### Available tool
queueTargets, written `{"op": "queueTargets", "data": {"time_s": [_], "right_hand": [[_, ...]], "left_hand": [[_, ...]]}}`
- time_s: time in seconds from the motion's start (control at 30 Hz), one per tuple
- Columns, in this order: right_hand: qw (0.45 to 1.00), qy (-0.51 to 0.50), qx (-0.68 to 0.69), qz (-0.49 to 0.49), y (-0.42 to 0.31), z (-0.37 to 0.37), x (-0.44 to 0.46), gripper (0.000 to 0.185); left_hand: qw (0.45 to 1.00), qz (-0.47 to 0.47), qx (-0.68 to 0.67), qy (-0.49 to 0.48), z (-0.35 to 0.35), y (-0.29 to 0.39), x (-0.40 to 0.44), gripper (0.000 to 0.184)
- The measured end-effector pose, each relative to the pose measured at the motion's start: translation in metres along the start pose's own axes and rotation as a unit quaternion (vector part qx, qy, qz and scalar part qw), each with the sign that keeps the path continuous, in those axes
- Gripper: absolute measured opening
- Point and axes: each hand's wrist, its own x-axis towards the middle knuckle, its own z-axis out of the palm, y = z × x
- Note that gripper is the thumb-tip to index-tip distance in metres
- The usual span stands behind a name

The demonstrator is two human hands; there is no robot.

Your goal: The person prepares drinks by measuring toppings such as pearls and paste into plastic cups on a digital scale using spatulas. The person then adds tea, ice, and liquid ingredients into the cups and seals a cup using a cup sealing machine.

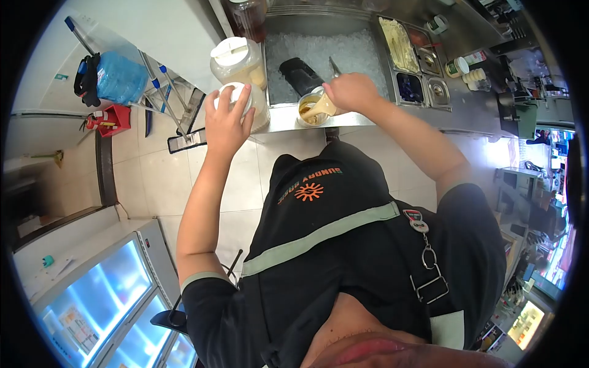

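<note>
My left hand (227, 126) has its fingers spread over the white lid (241, 91) of a clear plastic jar (261, 115), gripping it from above at the counter's front edge. My right hand (353, 93) is closed around a pale yellow scoop (323, 108), whose tip dips into a small clear cup (312, 116). Something amber-coloured shows inside the cup; its exact contents are hard to make out. Behind the cup, a black scoop (299, 75) lies on crushed ice (294, 46).
A second jar with a white lid (232, 51) stands behind the first. Metal containers (437, 92) of food line the right of the ice bin. Mops (186, 140), a blue bag (123, 76) and a red fire extinguisher (96, 119) stand at left, with glass-front fridges (98, 300) below.
</note>
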Motion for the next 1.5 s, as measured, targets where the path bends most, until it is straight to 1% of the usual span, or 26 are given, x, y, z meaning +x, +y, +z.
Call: {"op": "queueTargets", "data": {"time_s": [0.17,0.27,0.33,0.4,0.47,0.53,0.57,0.63,0.67,0.73,0.8,0.87,0.9,0.93,1.0,1.03,1.13,1.2,1.23,1.27,1.3,1.33,1.37,1.43,1.47,1.5], "right_hand": [[0.996,-0.082,-0.026,-0.011,-0.026,-0.028,0.005,0.041],[0.994,-0.092,-0.046,-0.03,-0.034,-0.028,0.016,0.036],[0.995,-0.083,-0.045,-0.042,-0.035,-0.013,0.021,0.035],[0.994,-0.088,-0.049,-0.042,-0.038,-0.014,0.022,0.035],[0.993,-0.094,-0.057,-0.045,-0.031,-0.015,0.022,0.036],[0.995,-0.081,-0.033,-0.053,-0.015,-0.012,0.02,0.037],[0.995,-0.081,-0.037,-0.054,-0.004,-0.009,0.018,0.037],[0.995,-0.023,0.072,-0.067,0.022,0.005,0.015,0.038],[0.988,-0.029,0.139,-0.062,0.035,0.018,0.012,0.038],[0.963,-0.01,0.26,-0.073,0.067,0.049,0.016,0.035],[0.959,-0.025,0.274,-0.075,0.092,0.063,0.016,0.028],[0.933,0.016,0.329,-0.143,0.116,0.069,0.024,0.022],[0.936,0.044,0.301,-0.178,0.138,0.069,0.032,0.018],[0.933,0.045,0.306,-0.182,0.158,0.065,0.045,0.018],[0.956,0.121,0.241,-0.115,0.205,0.053,0.081,0.02],[0.962,0.149,0.202,-0.105,0.232,0.046,0.107,0.02],[0.968,0.201,0.107,-0.107,0.31,0.009,0.196,0.021],[0.956,0.215,0.146,-0.138,0.373,0.018,0.274,0.028],[0.987,0.075,0.131,-0.061,0.378,-0.008,0.287,0.037],[0.919,0.125,0.362,-0.099,0.404,0.007,0.306,0.041],[0.941,0.15,0.267,-0.145,0.426,0.027,0.35,0.045],[0.918,0.275,0.163,-0.234,0.468,0.065,0.402,0.04],[0.918,0.29,-0.007,-0.272,0.512,0.101,0.466,0.045],[0.931,0.253,0.065,-0.254,0.514,0.102,0.475,0.055],[0.911,0.274,0.086,-0.296,0.509,0.094,0.476,0.056],[0.923,0.26,0.056,-0.278,0.516,0.107,0.487,0.054]], "left_hand": [[1.0,-0.011,0.004,-0.021,-0.007,0.005,0.0,0.06],[0.992,-0.059,0.109,-0.018,-0.023,0.025,0.002,0.061],[0.976,-0.008,-0.057,0.208,0.0,0.036,-0.023,0.062],[0.945,0.049,-0.31,0.09,0.05,0.053,-0.069,0.064],[0.892,-0.142,-0.423,-0.076,0.068,0.092,-0.065,0.077],[0.862,-0.232,-0.442,-0.092,0.12,0.101,-0.068,0.095],[0.861,-0.232,-0.443,-0.089,0.133,0.106,-0.062,0.095],[0.869,-0.227,-0.432,-0.08,0.154,0.115,-0.047,0.114],[0.871,-0.221,-0.432,-0.077,0.159,0.121,-0.044,0.114],[0.75,-0.278,-0.599,-0.008,0.172,0.134,-0.028,0.107],[0.82,-0.309,-0.481,0.015,0.167,0.144,-0.024,0.1],[0.832,-0.314,-0.457,0.033,0.179,0.148,-0.027,0.098],[0.837,-0.333,-0.432,0.049,0.182,0.152,-0.03,0.095],[0.839,-0.334,-0.426,0.048,0.18,0.153,-0.03,0.095],[0.817,-0.353,-0.444,0.102,0.177,0.157,-0.024,0.096],[0.779,-0.383,-0.483,0.111,0.164,0.159,-0.014,0.098],[0.766,-0.385,-0.489,0.158,0.097,0.162,0.031,0.099],[0.75,-0.379,-0.507,0.192,0.043,0.161,0.069,0.099],[0.75,-0.402,-0.482,0.208,0.02,0.161,0.082,0.102],[0.72,-0.42,-0.502,0.23,-0.007,0.164,0.102,0.103],[0.713,-0.434,-0.493,0.245,-0.032,0.168,0.118,0.102],[0.719,-0.439,-0.473,0.259,-0.055,0.169,0.139,0.101],[0.704,-0.427,-0.5,0.269,-0.075,0.165,0.148,0.098],[0.707,-0.423,-0.503,0.26,-0.107,0.156,0.166,0.091],[0.714,-0.431,-0.472,0.285,-0.117,0.157,0.172,0.091],[0.708,-0.434,-0.477,0.289,-0.125,0.158,0.18,0.089]]}}
